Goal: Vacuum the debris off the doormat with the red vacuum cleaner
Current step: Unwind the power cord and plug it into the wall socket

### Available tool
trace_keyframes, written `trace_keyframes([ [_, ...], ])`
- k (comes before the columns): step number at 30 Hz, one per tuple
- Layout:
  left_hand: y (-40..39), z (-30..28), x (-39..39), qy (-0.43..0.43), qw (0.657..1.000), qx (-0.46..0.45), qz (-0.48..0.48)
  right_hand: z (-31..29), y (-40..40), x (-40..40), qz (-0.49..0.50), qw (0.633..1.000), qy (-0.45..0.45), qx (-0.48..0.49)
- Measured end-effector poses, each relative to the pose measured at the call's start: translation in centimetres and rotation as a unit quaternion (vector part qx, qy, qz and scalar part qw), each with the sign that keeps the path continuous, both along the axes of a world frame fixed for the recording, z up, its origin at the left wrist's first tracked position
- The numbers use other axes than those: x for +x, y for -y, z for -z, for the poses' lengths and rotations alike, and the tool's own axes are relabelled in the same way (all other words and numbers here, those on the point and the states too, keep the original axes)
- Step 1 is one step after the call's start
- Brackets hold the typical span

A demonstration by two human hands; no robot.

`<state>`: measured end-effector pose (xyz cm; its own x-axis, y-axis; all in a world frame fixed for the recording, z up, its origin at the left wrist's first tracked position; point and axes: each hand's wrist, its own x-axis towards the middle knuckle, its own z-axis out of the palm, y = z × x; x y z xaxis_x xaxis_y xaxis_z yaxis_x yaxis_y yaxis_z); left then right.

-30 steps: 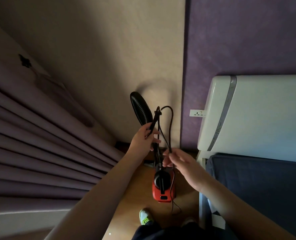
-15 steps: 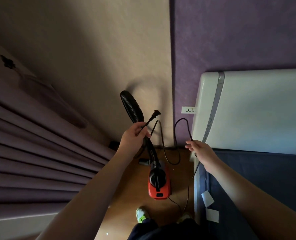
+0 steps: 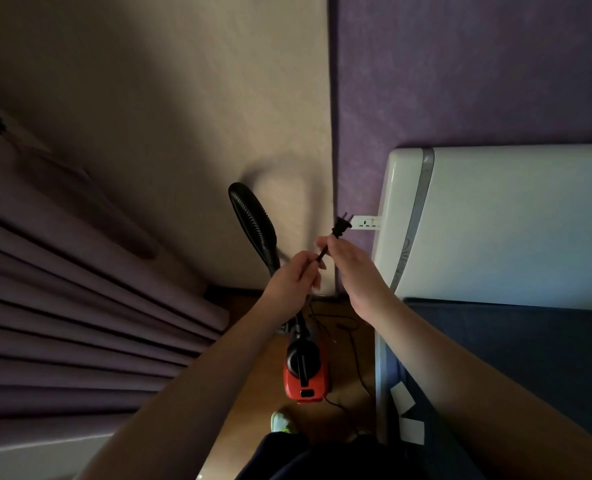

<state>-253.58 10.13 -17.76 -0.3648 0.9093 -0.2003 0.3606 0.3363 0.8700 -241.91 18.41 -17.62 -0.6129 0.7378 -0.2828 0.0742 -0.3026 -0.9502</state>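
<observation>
The red vacuum cleaner (image 3: 306,377) stands on the wooden floor below my hands, its black ribbed hose (image 3: 254,225) looping up in front of the beige wall. My left hand (image 3: 292,280) is closed on the black power cord just below the plug, with the hose passing behind it. My right hand (image 3: 344,259) pinches the cord right under the black plug (image 3: 341,227), whose prongs point at the white wall socket (image 3: 365,222) a short way to the right. Slack cord (image 3: 351,336) lies on the floor. No doormat is in view.
A white headboard (image 3: 495,220) and a dark blue bed (image 3: 530,358) fill the right side, close to the socket. Pleated purple curtains (image 3: 79,306) hang on the left. My shoe (image 3: 280,422) stands just behind the vacuum on the narrow strip of floor.
My right hand came back from the bed side and took the cord under the plug. The plug now points at the wall socket, closer to it than before.
</observation>
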Motion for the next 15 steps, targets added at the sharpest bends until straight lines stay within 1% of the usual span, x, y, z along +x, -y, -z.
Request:
trace_keyframes([
  [2, -0.2, 0.6, 0.3, -0.009, 1.0, 0.0, 0.011, -0.6, 0.0, -1.0, 0.058, 0.998, 0.023, 0.031],
  [3, -0.2, 1.0, 0.2, -0.016, 1.0, -0.002, 0.019, -0.6, -0.2, -1.3, 0.088, 0.996, 0.019, 0.03],
  [4, -0.2, 1.4, -0.1, -0.028, 0.999, -0.011, 0.033, -0.6, -0.4, -1.5, 0.115, 0.993, 0.005, 0.022],
  [6, 0.0, 2.4, -1.2, -0.043, 0.996, -0.036, 0.073, -0.8, -1.6, -1.8, 0.158, 0.986, -0.056, -0.006],
  [8, 0.5, 3.4, -2.4, -0.04, 0.992, -0.051, 0.108, -1.5, -3.0, -1.6, 0.179, 0.975, -0.121, -0.054],
  [9, 0.6, 3.7, -2.9, -0.045, 0.99, -0.051, 0.124, -1.9, -3.6, -1.5, 0.183, 0.973, -0.128, -0.064],
  [12, -0.1, 4.3, -4.5, -0.091, 0.979, -0.041, 0.18, -1.8, -4.5, -1.4, 0.188, 0.978, -0.075, -0.04],
  [15, -1.5, 4.9, -6.8, -0.179, 0.958, -0.053, 0.218, -1.3, -4.8, -1.5, 0.206, 0.978, -0.012, -0.018],
])
